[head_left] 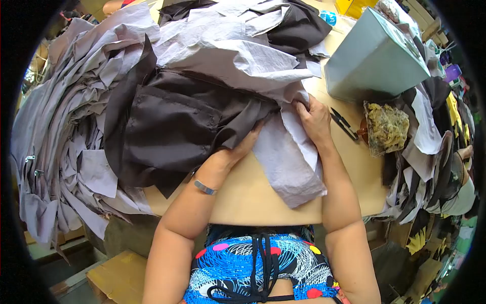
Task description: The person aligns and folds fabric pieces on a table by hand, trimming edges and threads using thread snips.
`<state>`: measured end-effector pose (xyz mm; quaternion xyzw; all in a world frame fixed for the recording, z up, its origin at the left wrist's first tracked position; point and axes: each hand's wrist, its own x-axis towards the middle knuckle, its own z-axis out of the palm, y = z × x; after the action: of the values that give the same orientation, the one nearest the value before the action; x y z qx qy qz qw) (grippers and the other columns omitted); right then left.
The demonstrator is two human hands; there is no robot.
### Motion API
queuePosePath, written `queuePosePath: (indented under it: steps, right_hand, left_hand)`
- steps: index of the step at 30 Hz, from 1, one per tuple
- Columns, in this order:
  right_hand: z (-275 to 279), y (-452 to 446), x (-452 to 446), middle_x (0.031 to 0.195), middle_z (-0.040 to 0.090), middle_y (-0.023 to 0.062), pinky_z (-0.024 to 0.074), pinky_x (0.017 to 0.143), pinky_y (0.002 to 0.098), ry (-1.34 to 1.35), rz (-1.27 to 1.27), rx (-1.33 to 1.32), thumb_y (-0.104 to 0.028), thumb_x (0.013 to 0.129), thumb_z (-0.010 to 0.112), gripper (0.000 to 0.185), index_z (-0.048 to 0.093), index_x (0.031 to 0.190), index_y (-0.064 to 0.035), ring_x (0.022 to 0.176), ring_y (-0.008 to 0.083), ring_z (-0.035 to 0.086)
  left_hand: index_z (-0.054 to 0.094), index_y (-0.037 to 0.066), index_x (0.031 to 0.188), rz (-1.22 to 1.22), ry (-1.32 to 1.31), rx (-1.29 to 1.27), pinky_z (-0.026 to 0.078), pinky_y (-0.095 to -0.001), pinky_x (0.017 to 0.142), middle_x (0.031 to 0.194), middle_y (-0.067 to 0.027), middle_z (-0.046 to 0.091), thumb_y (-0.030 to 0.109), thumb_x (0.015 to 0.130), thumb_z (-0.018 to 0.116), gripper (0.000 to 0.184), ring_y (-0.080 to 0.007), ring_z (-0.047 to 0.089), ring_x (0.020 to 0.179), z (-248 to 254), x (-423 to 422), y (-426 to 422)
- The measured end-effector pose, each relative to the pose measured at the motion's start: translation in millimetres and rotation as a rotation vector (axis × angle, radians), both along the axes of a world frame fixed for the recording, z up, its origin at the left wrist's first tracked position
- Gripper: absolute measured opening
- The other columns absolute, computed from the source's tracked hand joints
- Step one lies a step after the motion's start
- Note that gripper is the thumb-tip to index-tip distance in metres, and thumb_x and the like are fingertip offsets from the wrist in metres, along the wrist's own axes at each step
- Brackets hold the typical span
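A dark brown cloth piece joined or overlapped with light grey cloth lies across the middle of the table. My right hand pinches the grey cloth's edge between thumb and fingers, right of centre. The lower part of this grey cloth hangs down between my forearms. Under the right end of the dark cloth is my left hand, its fingers mostly hidden by the fabric. A metal band sits on my left wrist.
Layered grey cloth is heaped at the left. More cloth lies at the back. At right stand a metal tin, black thread snips and a plastic bag of yellowish material. Cloth scraps pile beyond them.
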<state>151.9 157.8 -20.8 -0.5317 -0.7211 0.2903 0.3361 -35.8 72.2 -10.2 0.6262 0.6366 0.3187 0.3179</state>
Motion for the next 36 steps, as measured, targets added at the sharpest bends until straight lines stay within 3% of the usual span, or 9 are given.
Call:
queuePosePath:
  steps: [5, 10, 13, 15, 22, 25, 27, 32, 36]
  right_hand:
    - [14, -8, 1, 0.080, 0.066, 0.0196, 0.0486, 0.067, 0.0433, 0.195, 0.050, -0.110, -0.019, 0.085, 0.062, 0.019, 0.066, 0.094, -0.0031, 0.075, 0.0381, 0.064]
    - [2, -9, -6, 0.068, 0.062, 0.0218, 0.0458, 0.061, 0.0500, -0.108, 0.002, 0.079, -0.024, 0.085, 0.065, 0.022, 0.058, 0.087, -0.0033, 0.066, 0.0426, 0.061]
    - [3, -11, -7, 0.069, 0.062, 0.0214, 0.0462, 0.061, 0.0497, -0.104, 0.022, 0.115, -0.022, 0.084, 0.065, 0.021, 0.058, 0.087, -0.0028, 0.066, 0.0423, 0.061]
    - [-1, -10, -5, 0.069, 0.062, 0.0214, 0.0462, 0.061, 0.0498, -0.101, 0.049, 0.116, -0.021, 0.083, 0.065, 0.020, 0.058, 0.087, -0.0026, 0.065, 0.0424, 0.061]
    - [4, -11, -5, 0.069, 0.061, 0.0220, 0.0456, 0.060, 0.0503, -0.089, 0.077, 0.085, -0.020, 0.082, 0.064, 0.019, 0.058, 0.084, -0.0026, 0.065, 0.0427, 0.060]
    - [0, -9, -3, 0.070, 0.061, 0.0225, 0.0455, 0.061, 0.0504, -0.134, 0.073, 0.020, -0.020, 0.081, 0.064, 0.018, 0.057, 0.083, -0.0030, 0.066, 0.0432, 0.060]
    - [0, -9, -2, 0.070, 0.061, 0.0227, 0.0457, 0.061, 0.0502, -0.126, 0.077, 0.041, -0.019, 0.081, 0.064, 0.018, 0.058, 0.084, -0.0032, 0.067, 0.0433, 0.060]
    - [1, -8, -2, 0.071, 0.062, 0.0223, 0.0463, 0.062, 0.0490, -0.082, 0.082, 0.096, -0.019, 0.082, 0.064, 0.016, 0.059, 0.085, -0.0035, 0.067, 0.0419, 0.061]
    - [2, -8, -2, 0.071, 0.062, 0.0217, 0.0459, 0.061, 0.0480, -0.097, 0.092, 0.091, -0.020, 0.083, 0.064, 0.018, 0.059, 0.084, -0.0031, 0.067, 0.0415, 0.061]
  left_hand:
    - [0.053, 0.003, 0.124, 0.129, -0.164, 0.087, 0.039, -0.0354, 0.101, 0.122, -0.0142, 0.056, 0.010, 0.090, 0.053, 0.035, -0.0250, 0.051, 0.116, -52, -25, -14]
    - [0.056, -0.001, 0.121, 0.042, 0.626, 0.281, 0.044, -0.0342, 0.098, 0.118, -0.0149, 0.061, 0.008, 0.088, 0.056, 0.034, -0.0219, 0.056, 0.112, -46, -39, -9]
    - [0.058, -0.002, 0.117, 0.076, 0.405, 0.151, 0.046, -0.0328, 0.094, 0.117, -0.0149, 0.062, 0.012, 0.089, 0.058, 0.032, -0.0207, 0.059, 0.108, -24, -43, -24]
    - [0.060, 0.002, 0.116, 0.137, 0.306, 0.090, 0.046, -0.0321, 0.091, 0.119, -0.0152, 0.061, 0.019, 0.092, 0.057, 0.029, -0.0213, 0.058, 0.108, 56, -16, -37]
    - [0.058, -0.001, 0.104, -0.125, -0.184, -0.263, 0.047, -0.0284, 0.077, 0.096, -0.0094, 0.064, 0.012, 0.088, 0.063, 0.021, -0.0208, 0.060, 0.087, 35, 1, -32]
    - [0.053, 0.000, 0.100, -0.126, -0.088, 0.168, 0.046, -0.0323, 0.077, 0.089, -0.0111, 0.060, 0.014, 0.084, 0.069, 0.027, -0.0243, 0.058, 0.084, 0, 16, -36]
    - [0.053, 0.002, 0.099, -0.175, 0.037, 0.197, 0.046, -0.0348, 0.076, 0.089, -0.0123, 0.059, 0.020, 0.077, 0.074, 0.035, -0.0271, 0.057, 0.084, -23, 8, -32]
    - [0.055, 0.005, 0.100, -0.289, 0.243, 0.040, 0.045, -0.0377, 0.078, 0.094, -0.0112, 0.060, 0.026, 0.072, 0.076, 0.041, -0.0276, 0.057, 0.089, 23, 1, -16]
    - [0.055, 0.005, 0.101, -0.259, 0.124, 0.109, 0.045, -0.0374, 0.079, 0.094, -0.0105, 0.060, 0.025, 0.070, 0.078, 0.044, -0.0269, 0.056, 0.088, 7, 1, -20]
